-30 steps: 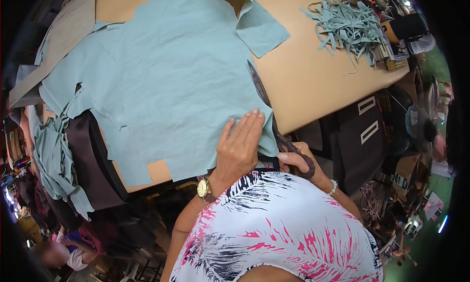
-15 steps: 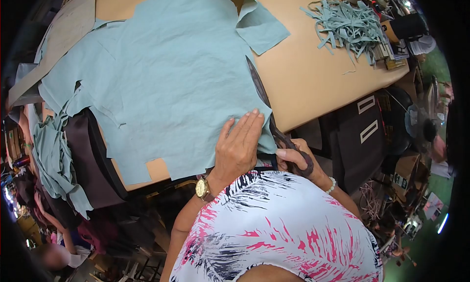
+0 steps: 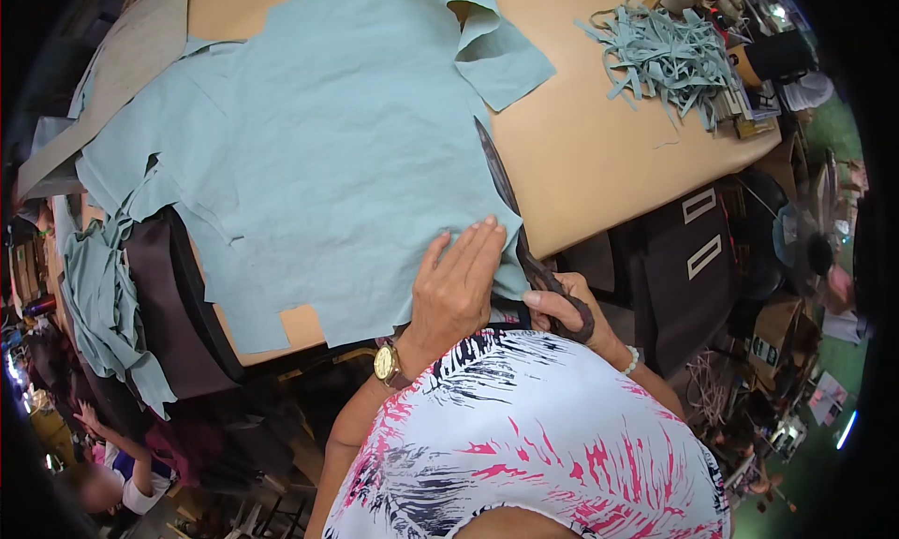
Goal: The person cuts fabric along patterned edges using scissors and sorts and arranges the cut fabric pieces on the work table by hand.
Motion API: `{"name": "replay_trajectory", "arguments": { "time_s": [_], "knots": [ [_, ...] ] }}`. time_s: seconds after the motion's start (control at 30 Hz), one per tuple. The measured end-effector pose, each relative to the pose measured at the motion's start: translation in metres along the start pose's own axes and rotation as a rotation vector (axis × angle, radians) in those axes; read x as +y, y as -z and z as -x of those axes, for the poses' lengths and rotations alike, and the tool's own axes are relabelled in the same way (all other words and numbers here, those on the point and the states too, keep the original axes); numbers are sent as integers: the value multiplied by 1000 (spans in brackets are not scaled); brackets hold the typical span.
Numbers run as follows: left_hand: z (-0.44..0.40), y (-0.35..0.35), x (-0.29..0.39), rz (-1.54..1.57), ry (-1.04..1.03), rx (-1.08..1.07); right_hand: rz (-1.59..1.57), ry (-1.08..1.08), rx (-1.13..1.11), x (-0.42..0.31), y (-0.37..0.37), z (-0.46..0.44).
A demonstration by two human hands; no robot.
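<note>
R hand (image 3: 571, 305) wrapped round the handles of dark fabric shears (image 3: 499, 169), thumb on top, just past the near edge of the tabletop (image 3: 599, 174). Blade runs up along the R edge of the lt. blue-green fabric (image 3: 346, 146), tip pointing away from the body; can't tell how far the blades are parted. L hand (image 3: 457, 286) flat on the fabric's near R corner, palm down, fingers straight & close tog., just beside the shears. Bead bracelet (image 3: 633, 359) on R wrist, gold-faced wristwatch (image 3: 386, 362) on L.

Fabric spreads over most of the tabletop's L & middle, w/ a few wrinkles, a square notch in its near edge (tan surface shows thru) and a curled flap at far R. Stiff beige strip (image 3: 131, 80) lies across its far L part. Bunched blue-green scraps (image 3: 103, 300) hang at L, next to dark brown cloth (image 3: 169, 305). Far R of tabletop: tangled pile of thin strips (image 3: 667, 59), same colour, w/ a black cylinder (image 3: 782, 54) next to it.

Bkgd, lower L: another person (image 3: 145, 478), one arm raised, face blurred.
</note>
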State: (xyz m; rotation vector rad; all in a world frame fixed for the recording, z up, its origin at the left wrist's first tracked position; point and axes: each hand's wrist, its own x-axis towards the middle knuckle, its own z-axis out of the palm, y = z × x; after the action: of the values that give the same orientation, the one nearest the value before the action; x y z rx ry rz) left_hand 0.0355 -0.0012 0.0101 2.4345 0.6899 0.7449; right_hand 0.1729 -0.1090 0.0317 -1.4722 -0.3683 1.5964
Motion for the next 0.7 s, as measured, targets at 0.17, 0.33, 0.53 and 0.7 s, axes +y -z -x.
{"name": "replay_trajectory", "arguments": {
  "time_s": [0.17, 0.33, 0.53, 0.7],
  "knots": [
    [0, -1, 0, -8, -3, -1, 35, 9, -5, -6, -2, 3],
    [0, -1, 0, -5, -3, 3, 50, 2, 1, -5, -2, 4],
    [-12, 27, -1, 225, 115, -117, 99, -12, -22, -17, -1, 4],
    [-32, 67, -58, -110, 320, 74, -89, -26, -128, -39, 15, -12]
  ]
}}
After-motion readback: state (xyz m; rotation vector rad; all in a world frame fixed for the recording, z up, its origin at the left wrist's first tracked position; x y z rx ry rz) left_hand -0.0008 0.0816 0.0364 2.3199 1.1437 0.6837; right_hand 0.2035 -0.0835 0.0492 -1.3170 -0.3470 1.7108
